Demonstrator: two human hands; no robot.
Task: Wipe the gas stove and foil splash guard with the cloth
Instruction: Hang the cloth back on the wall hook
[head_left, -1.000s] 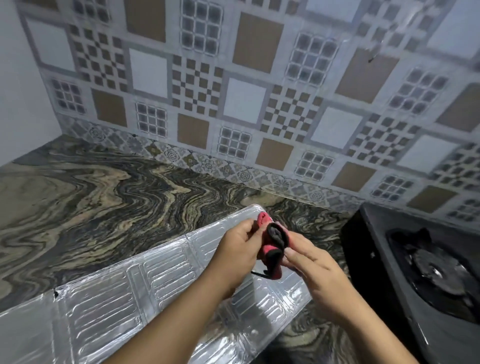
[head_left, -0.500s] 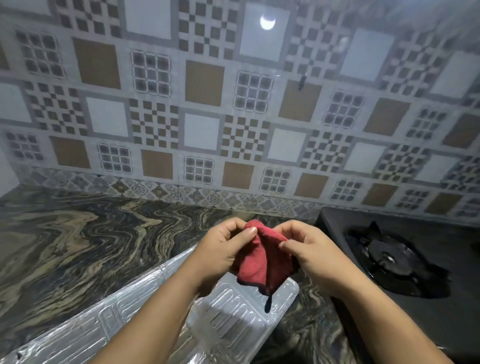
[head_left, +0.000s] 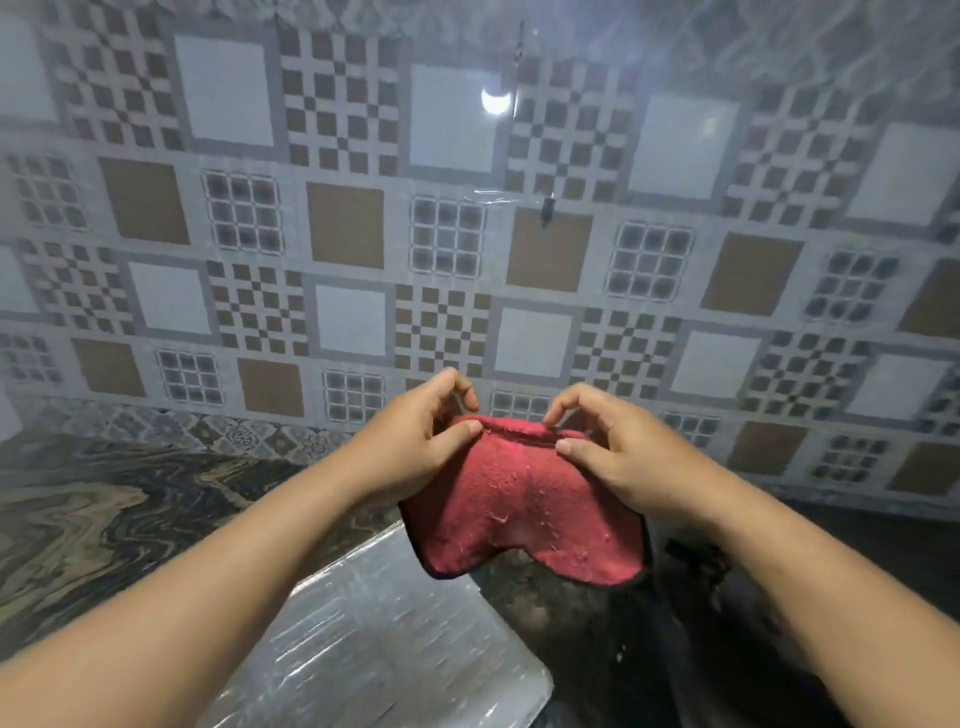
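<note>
Both hands are up in front of the tiled wall (head_left: 343, 223), sharing one red cloth (head_left: 519, 514) between them. The left hand (head_left: 415, 447) pinches the cloth's upper edge on the left, thumb pressed to the front and fingers curled behind it. The right hand (head_left: 613, 452) grips the same edge just to the right, its thumb flat on the fabric and the fingers arched over the top. So both sets of fingers are closed on the cloth, the two hands near each other but not touching.

The cloth hangs down from that pinched edge, spread fairly wide, with a dark trim along the bottom and pale bits of lint on its face. It is held in the air, above the counter and clear of it.

Below, on the near side, the foil splash guard (head_left: 384, 639) lies flat on the swirled marble counter (head_left: 104, 519), shiny and ribbed. To the right, under the right forearm, the dark gas stove (head_left: 722, 582) sits in shadow; its details are hard to make out.
</note>
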